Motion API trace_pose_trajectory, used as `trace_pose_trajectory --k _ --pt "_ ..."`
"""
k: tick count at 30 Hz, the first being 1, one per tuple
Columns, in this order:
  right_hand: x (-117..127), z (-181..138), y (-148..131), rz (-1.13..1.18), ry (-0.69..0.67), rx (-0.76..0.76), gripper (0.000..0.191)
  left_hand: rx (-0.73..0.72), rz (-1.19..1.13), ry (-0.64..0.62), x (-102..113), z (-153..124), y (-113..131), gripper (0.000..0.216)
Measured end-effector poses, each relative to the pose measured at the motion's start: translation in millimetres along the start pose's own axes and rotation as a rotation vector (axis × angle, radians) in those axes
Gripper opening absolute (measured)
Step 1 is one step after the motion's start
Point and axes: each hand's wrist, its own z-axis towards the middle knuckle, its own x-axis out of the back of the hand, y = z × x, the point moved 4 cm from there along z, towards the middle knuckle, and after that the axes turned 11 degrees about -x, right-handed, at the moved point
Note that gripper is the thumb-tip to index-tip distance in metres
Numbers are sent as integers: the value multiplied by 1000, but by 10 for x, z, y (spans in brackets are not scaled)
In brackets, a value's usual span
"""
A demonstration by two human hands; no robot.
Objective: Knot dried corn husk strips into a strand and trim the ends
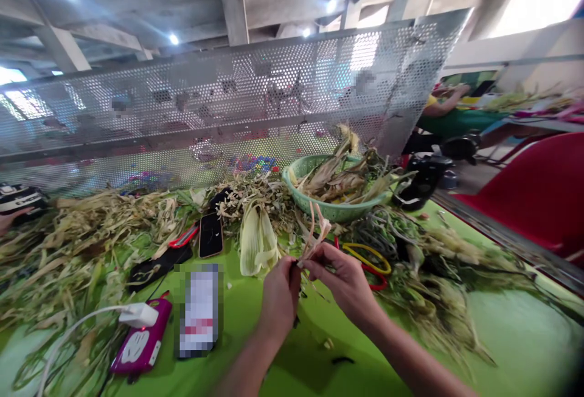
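Both of my hands meet over the middle of the green table [292, 360]. With bent fingers, my left hand [280, 293] pinches the lower end of a thin strip of dried corn husk [322, 227]. My right hand [340, 278] grips the same husk strip from the other side, thumb and fingertips closed, and its pale ends stick up above the fingers. Just behind my left hand lies a broad pale husk leaf [258, 242]. Scissors with yellow and red handles [371, 257] rest beside my right hand, partly covered by it.
A green basket [328, 208] of husks stands behind my hands. Husk piles [82, 233] cover the left; darker fibres [424, 263] lie right. A phone [211, 236], red cutter [184, 236], and purple power strip [143, 336] are at left. A perforated metal screen [219, 99] rises behind.
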Motion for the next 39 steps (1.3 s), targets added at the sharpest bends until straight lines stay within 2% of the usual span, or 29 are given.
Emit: trace_pose_trajectory --k 3,5,9,12,16,23,28,34,39 --pt "-53 -9 -14 -10 -121 -10 20 25 -47 -8 34 23 4 16" --pt "-39 9 1 69 -133 -47 21 87 -110 4 52 34 5 18" --pt "115 94 59 284 27 -118 24 232 -316 -18 28 24 4 30" --pt "212 144 87 294 123 -121 26 326 -513 -74 -28 1 -4 34" --pt "256 177 138 284 156 -142 28 363 -630 -121 -67 -16 0 36" --pt "263 173 168 259 196 -143 28 326 -520 -232 -67 -30 21 35" --pt "285 131 144 48 239 -63 19 126 -208 -292 -45 -19 130 24" --pt "242 94 128 -207 164 -44 22 5 -22 -364 -67 -42 158 16" --pt "176 87 105 -237 87 -35 18 19 -66 -301 -69 -24 108 14"
